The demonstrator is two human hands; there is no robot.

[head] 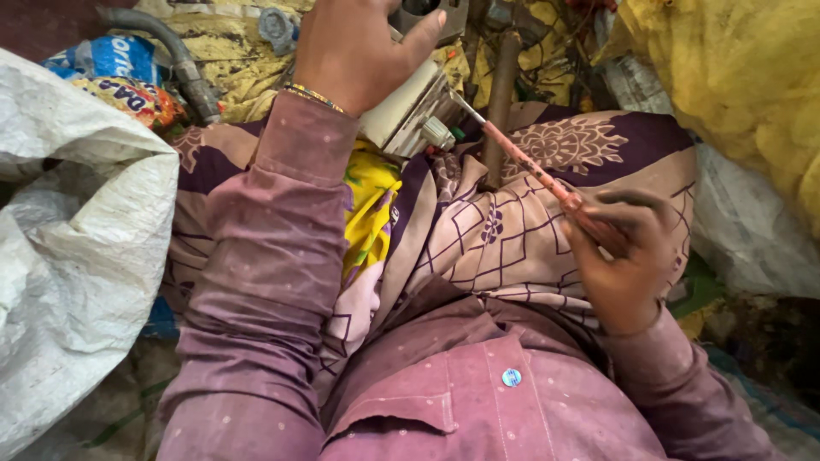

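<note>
Probably a scrap-sorting yard: woven sacks, old hose, heaped wrappers.

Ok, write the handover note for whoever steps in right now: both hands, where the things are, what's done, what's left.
Left hand: gripped over the top of a white plastic device, steadying it above the lap.
Right hand: closed on the handle of a red screwdriver; its metal tip sits against the device's side.
Done: the tip is set in place; the device looks in one piece.
Left: whatever the tip is on is hidden, so it cannot be judged loosened.
Nearby: white woven sack.
</note>
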